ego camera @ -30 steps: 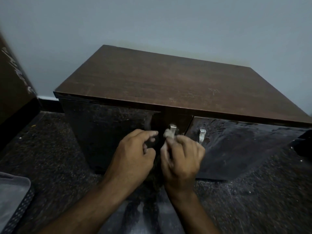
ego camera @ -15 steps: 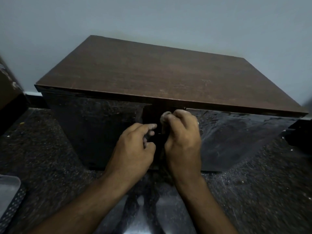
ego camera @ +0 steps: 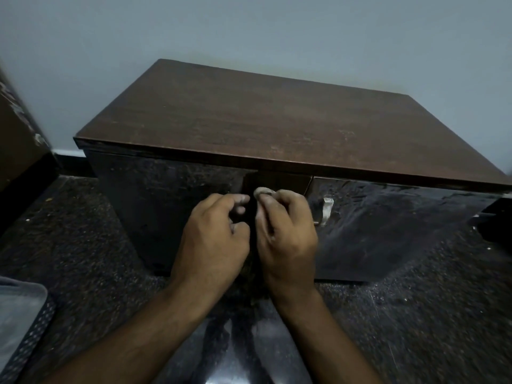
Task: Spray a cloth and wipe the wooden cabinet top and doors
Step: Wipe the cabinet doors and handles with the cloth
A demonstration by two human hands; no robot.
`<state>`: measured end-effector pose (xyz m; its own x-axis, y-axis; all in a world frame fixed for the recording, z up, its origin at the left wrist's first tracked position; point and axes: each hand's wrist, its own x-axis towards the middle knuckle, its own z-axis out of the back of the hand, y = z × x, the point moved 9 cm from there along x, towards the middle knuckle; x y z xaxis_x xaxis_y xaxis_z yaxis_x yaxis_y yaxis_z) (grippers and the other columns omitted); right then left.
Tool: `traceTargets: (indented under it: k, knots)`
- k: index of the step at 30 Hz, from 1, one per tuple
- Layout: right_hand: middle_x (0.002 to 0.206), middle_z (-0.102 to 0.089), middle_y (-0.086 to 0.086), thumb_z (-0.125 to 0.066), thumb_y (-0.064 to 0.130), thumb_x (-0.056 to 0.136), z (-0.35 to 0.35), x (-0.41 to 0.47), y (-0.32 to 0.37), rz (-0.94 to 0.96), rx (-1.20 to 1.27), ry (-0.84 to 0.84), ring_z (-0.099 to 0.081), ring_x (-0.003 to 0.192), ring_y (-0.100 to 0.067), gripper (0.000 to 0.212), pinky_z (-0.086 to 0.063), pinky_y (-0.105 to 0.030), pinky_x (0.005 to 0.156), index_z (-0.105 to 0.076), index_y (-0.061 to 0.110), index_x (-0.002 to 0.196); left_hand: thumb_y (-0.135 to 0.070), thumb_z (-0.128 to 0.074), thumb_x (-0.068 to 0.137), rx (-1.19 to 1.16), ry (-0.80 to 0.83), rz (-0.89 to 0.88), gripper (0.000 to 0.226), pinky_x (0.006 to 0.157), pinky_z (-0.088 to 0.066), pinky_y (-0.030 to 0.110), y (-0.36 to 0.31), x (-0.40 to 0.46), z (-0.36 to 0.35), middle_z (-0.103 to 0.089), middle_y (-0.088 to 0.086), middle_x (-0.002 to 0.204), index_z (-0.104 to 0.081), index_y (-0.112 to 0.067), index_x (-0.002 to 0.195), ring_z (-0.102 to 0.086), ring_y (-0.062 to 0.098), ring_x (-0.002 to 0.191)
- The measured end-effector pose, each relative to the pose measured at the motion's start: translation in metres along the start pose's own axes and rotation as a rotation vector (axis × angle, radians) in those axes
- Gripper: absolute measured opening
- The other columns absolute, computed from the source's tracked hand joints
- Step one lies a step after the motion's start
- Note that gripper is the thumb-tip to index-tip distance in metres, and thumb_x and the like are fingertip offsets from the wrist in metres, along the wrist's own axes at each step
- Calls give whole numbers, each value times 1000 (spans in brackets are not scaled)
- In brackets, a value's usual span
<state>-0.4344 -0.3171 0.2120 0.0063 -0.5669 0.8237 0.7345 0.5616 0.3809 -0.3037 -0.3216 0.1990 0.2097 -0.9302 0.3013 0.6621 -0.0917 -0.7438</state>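
Directly in front of both hands stands the wooden cabinet [ego camera: 277, 128], low on the dark speckled floor [ego camera: 415, 314] against a pale wall [ego camera: 249, 29]. The left hand [ego camera: 213, 239] is held at the inner edge of the left door [ego camera: 166, 206]; its fingers are curled loosely, forefinger stretched toward the gap between the doors, and whether they actually grip the door edge cannot be told. Just to its right, nearly touching it, the right hand [ego camera: 285, 234] has its fingers bunched around a small greyish wad, apparently the cloth [ego camera: 263, 192], which peeps out above the fingertips and lies against the strip of brown wood between the doors. Right of that hand, on the glossy right door [ego camera: 388, 225], a metal handle [ego camera: 326, 210] stands upright, just beside the knuckles but apart from them. Beyond the hands the brown cabinet top [ego camera: 277, 115] spreads out, scuffed and bare. Far to the left of the left hand, at the lower edge of the view, part of a perforated grey basket [ego camera: 25, 322] shows.
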Motion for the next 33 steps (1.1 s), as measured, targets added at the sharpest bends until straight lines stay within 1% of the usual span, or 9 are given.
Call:
traceTargets:
  k: [4,10,13,16,18,23,26,29,33]
  knots:
    - [79,-61,-11,-69,11,90,0,4,2,47,-293,-108,-53,85,-30,16,-44,-47,71,-70,6,75,-8,-58,81,1,0,-6,41,67,-40,6,-1,-2,1,-57,-16,96,-66,-27,118,-56,0,84]
    - [75,-56,-6,-75,12,77,-22,-25,-1,72,-488,-59,-47,87,-23,18,-27,-41,81,-61,15,67,-7,-57,83,-36,16,11,44,69,-43,4,2,-3,4,-57,-17,95,-65,-29,119,-55,-4,86]
    - [75,-57,-4,-77,13,80,-20,-28,-6,98,-456,-87,-47,87,-21,14,-27,-41,81,-66,15,71,-8,-58,84,-27,31,19,42,65,-44,9,3,-4,5,-56,-17,97,-64,-30,120,-56,-3,84]
    - [83,-64,-2,-73,13,89,-14,-17,5,144,-360,-127,-51,92,-20,2,-33,-44,80,-75,13,89,-9,-58,85,-10,-9,33,36,67,-42,9,4,-4,10,-58,-17,98,-66,-30,113,-57,-1,88]
    - [96,-69,-4,-68,15,93,-22,-12,14,197,-293,-84,-53,99,-23,12,-40,-45,80,-75,10,101,-10,-58,85,6,-32,49,32,65,-41,6,6,-4,13,-60,-18,98,-67,-30,109,-57,-2,88]
    - [116,-71,0,-70,23,93,-36,-38,-1,254,-378,18,-54,106,-22,24,-35,-40,83,-73,17,115,-14,-60,87,51,-59,115,28,61,-36,5,14,-3,15,-64,-15,100,-69,-26,111,-59,0,85]
    - [129,-63,1,-57,22,98,-35,-57,-21,228,-377,63,-50,109,-23,28,-35,-41,82,-68,16,123,-15,-59,87,49,-48,129,29,57,-39,5,14,-4,14,-62,-16,97,-69,-28,111,-58,-3,83]
    - [121,-70,1,-58,22,100,-29,-44,-16,242,-334,4,-53,105,-21,24,-40,-42,79,-74,15,116,-16,-59,88,56,-20,107,27,61,-38,-2,12,-3,10,-61,-17,94,-69,-28,109,-56,-6,79]
    - [113,-73,2,-71,21,94,-21,-24,-2,272,-323,-99,-59,98,-19,16,-37,-40,79,-77,15,107,-16,-59,89,49,0,97,27,58,-39,3,11,-3,6,-63,-16,100,-69,-28,111,-58,-5,83]
